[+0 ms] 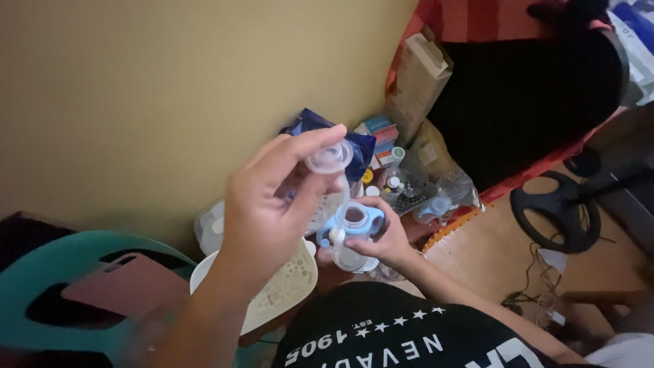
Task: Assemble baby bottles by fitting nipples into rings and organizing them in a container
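Observation:
My left hand [269, 208] is raised in front of the wall and pinches a small clear silicone teat [329, 157] between thumb and fingertips. Just below and to the right, my right hand [385, 242] grips a clear baby bottle [349, 257] topped with a light blue handled collar [355, 223]; the collar's round opening faces up. The teat hangs a short way above the collar, apart from it.
A cream perforated basket [286, 286] sits under my left arm. A teal plastic chair [61, 272] with a pink board is at the left. Boxes, small bottles and a dark blue packet [361, 146] crowd the wall. A black fan base [555, 211] rests on the wooden floor.

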